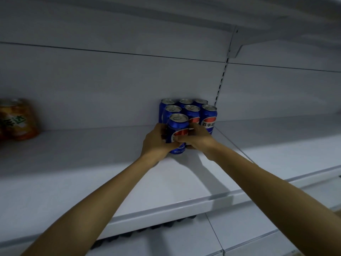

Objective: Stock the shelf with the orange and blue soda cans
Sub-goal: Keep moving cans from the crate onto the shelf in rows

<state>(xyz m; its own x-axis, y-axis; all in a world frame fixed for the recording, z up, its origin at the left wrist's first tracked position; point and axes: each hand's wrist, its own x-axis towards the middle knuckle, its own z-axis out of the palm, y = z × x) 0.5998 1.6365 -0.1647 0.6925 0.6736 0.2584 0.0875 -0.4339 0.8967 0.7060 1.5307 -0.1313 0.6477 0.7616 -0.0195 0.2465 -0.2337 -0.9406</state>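
front blue can (177, 133) upright on shelf (92, 163), touching near side of blue cluster (191, 112), clasped by left hand (156, 143) and right hand (195, 138). probably full and heavy, rigid, slick; best held mid-wall. orange cans (18, 119) far left.

Person, head view: two bare forearms, no sleeves in frame, left hand (156, 143) and right hand (196, 138) without gloves, rings, watch or bands; nails short, wrists slim, no markings seen.

7 blue cans (186, 115) upright on shelf (92, 163); orange can (20, 119) left.
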